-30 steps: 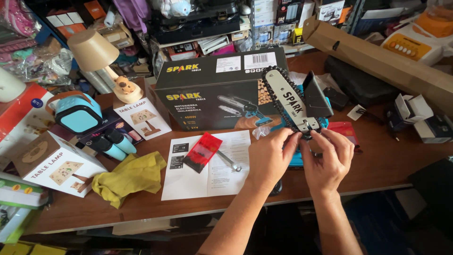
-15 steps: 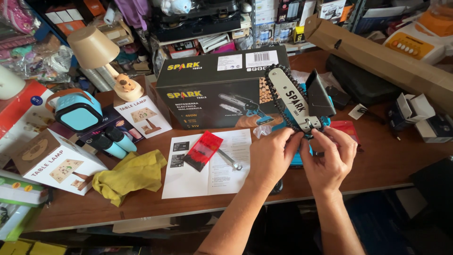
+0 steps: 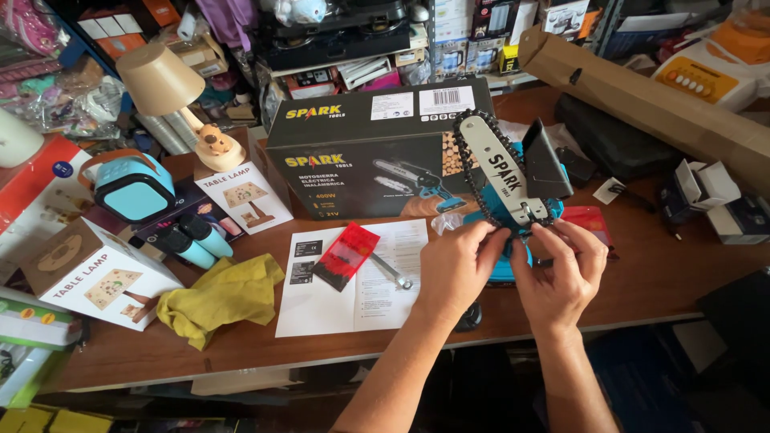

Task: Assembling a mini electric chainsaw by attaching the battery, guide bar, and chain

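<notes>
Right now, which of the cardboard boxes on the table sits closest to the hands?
The big black tool box, standing just behind the left hand. The two white lamp boxes lie farther left, past the paper sheet.

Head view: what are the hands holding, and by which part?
Both the left hand and the right hand grip a small blue chainsaw at the base of its guide bar, fingertips on the chain there.
</notes>
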